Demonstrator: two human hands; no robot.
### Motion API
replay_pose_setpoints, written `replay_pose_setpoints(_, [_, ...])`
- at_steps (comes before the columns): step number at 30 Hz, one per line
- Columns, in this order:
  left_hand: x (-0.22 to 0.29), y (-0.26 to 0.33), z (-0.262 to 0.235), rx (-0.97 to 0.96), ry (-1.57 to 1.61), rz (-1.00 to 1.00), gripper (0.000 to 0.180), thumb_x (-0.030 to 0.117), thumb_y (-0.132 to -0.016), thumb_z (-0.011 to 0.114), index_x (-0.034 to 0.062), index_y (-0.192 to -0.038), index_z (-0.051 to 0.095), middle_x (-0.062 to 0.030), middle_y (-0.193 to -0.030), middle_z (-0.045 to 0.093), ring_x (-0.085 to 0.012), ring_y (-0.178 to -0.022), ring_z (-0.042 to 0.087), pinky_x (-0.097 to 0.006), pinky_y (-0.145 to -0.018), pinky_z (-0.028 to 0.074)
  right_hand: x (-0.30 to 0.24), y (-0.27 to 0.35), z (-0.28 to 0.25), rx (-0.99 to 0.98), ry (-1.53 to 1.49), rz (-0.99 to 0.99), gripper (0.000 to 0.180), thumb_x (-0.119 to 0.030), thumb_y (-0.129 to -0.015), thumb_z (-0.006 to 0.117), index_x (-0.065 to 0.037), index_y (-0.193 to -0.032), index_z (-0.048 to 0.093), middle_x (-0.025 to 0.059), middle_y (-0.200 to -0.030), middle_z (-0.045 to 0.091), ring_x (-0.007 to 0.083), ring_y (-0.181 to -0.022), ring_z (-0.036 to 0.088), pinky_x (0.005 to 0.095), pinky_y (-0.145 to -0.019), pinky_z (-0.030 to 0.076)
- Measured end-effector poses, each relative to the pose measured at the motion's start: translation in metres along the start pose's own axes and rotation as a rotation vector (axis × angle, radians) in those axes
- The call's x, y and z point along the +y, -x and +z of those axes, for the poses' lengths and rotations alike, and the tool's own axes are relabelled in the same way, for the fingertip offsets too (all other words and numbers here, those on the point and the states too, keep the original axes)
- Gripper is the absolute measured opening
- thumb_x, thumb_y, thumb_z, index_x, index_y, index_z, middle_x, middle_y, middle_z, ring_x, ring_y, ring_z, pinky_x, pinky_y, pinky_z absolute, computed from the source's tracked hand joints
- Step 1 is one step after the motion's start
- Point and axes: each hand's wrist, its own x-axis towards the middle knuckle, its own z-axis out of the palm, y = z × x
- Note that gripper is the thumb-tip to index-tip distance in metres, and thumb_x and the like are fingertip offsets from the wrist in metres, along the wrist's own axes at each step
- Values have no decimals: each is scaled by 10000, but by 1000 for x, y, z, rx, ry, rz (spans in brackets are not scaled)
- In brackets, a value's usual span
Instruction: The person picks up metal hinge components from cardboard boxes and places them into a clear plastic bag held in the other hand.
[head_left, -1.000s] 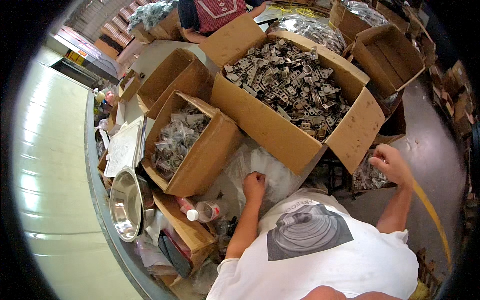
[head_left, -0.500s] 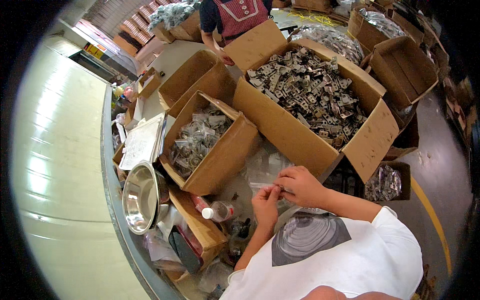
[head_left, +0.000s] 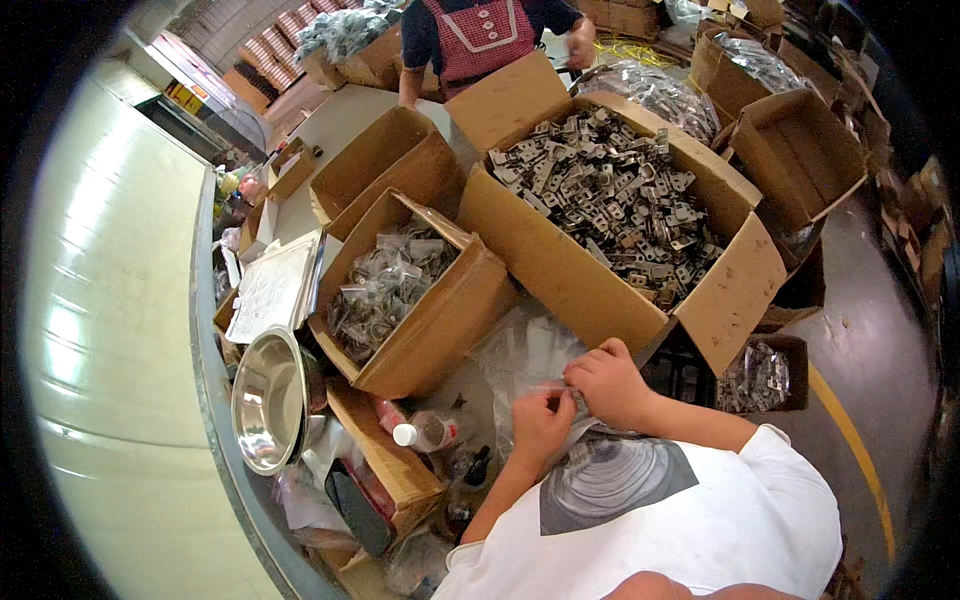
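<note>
My left hand [head_left: 543,424] and my right hand [head_left: 612,387] are close together in front of my shirt, fingers pinched on the edge of a clear plastic bag [head_left: 520,350]. The bag spreads away beyond my fingers; whatever it may contain is hard to make out. Just past it stands a cardboard box of small bagged parts [head_left: 395,280]. A larger carton [head_left: 570,270] farther right is heaped with loose metal brackets [head_left: 610,200]. Left of my left hand lies a clear bottle with a white cap [head_left: 427,432].
Two steel bowls [head_left: 268,400] sit at the table's left edge beside papers [head_left: 272,295]. A dark phone-like object [head_left: 360,508] lies nearer. An open box [head_left: 385,165] stands farther back. Across the table is a person in a checked apron [head_left: 485,35]. More parts fill a low box [head_left: 755,375] at right.
My hands have drawn slightly apart along the bag's edge, both still pinching it. The person across has shifted, with one hand now raised at the right. The whole view has moved a little.
</note>
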Motion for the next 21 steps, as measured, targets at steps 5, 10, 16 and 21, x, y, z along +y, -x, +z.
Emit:
replay_pose_setpoints(5, [-7, -3, 2, -13, -5, -93, 200, 163, -762, 593, -23, -687, 595, -195, -595, 579, -302, -523, 590, -376, -501, 435, -7, -1, 12, 162, 4, -7, 134, -157, -743, 558, -93, -860, 569, 48, -886, 609, 206, -843, 592, 371, -836, 367])
replay_pose_setpoints(10, [-4, 1, 3, -54, 58, -113, 179, 138, -738, 575, -26, -666, 568, -167, -538, 525, -231, -470, 528, -382, -470, 393, -13, 1, 16, 127, -62, 35, 137, -144, -746, 546, -84, -869, 551, 60, -869, 587, 222, -832, 588, 366, -805, 380])
replay_pose_setpoints(16, [-17, 14, 15, -47, 463, -251, 177, 64, -773, 498, -23, -620, 514, -31, -510, 459, -120, -475, 432, -344, -438, 323, -6, -2, 14, 110, -133, 21, 147, -143, -753, 557, -80, -885, 545, 62, -891, 590, 240, -818, 588, 370, -783, 403])
replay_pose_setpoints(21, [-34, 11, 19, 132, 701, -315, 221, 49, -804, 465, -7, -594, 509, 1, -545, 475, -91, -506, 437, -300, -453, 311, -13, -10, 6, 214, -205, -110, 187, -155, -761, 567, -104, -940, 560, 56, -881, 612, 227, -740, 590, 341, -728, 421])
